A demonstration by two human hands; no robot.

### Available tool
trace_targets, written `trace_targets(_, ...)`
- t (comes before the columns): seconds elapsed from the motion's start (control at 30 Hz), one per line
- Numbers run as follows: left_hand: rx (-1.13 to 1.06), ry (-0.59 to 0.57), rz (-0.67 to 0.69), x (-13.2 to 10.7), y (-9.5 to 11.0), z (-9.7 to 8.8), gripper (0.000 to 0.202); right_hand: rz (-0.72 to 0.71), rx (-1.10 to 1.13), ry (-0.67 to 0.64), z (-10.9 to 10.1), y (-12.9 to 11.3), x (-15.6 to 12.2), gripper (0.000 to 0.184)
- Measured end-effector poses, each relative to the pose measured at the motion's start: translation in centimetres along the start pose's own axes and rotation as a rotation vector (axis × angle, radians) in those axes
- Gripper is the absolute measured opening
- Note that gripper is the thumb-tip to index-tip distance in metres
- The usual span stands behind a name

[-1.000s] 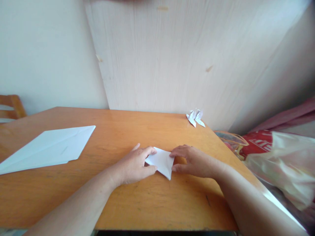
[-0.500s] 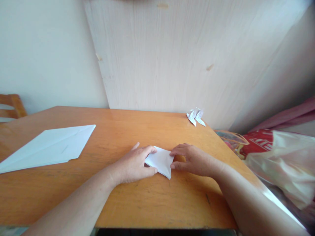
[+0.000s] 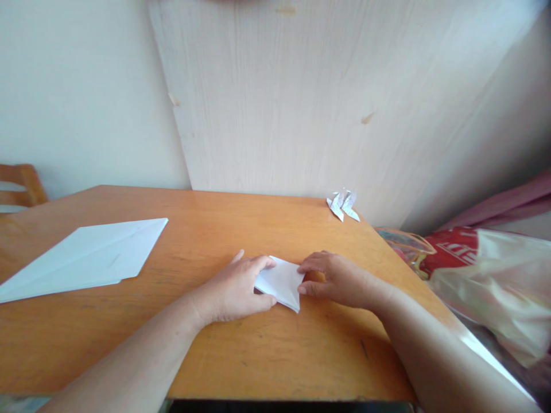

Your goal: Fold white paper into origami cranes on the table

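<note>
A small folded piece of white paper (image 3: 282, 280) lies on the wooden table (image 3: 241, 355) between my two hands. My left hand (image 3: 241, 287) grips its left side, with the index finger on the upper edge and the thumb by the lower edge. At the right edge of the paper is my right hand (image 3: 329, 279), its bent fingertips and thumb holding that side. One pointed corner of the paper sticks out toward me, below the right thumb. Part of the paper's left side is hidden under my left fingers.
White paper sheets (image 3: 94, 252) lie at the left of the table. Folded paper pieces with printing (image 3: 343, 205) stand at the far right corner. Past the right edge are a red bag (image 3: 451, 249) and a whitish plastic bag (image 3: 508, 287). A wooden chair (image 3: 30, 183) stands far left.
</note>
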State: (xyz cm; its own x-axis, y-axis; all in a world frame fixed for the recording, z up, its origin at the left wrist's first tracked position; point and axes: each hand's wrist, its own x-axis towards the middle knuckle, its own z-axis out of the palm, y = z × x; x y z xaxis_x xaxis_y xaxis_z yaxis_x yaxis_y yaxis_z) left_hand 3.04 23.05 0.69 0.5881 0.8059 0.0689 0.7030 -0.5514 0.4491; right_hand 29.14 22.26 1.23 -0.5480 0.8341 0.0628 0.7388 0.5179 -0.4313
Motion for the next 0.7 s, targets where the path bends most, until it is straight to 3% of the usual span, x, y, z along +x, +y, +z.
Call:
trace_targets(0.27,0.015,0.031,0.009,0.2,1.4,0.2,0.042,-0.009,-0.005,-0.008,-0.1,-0.1,0.0,0.029)
trace_targets(0.7,0.084,0.042,-0.007,0.3,1.4,0.7,0.051,0.005,-0.015,0.011,0.1,-0.1,0.0,0.031)
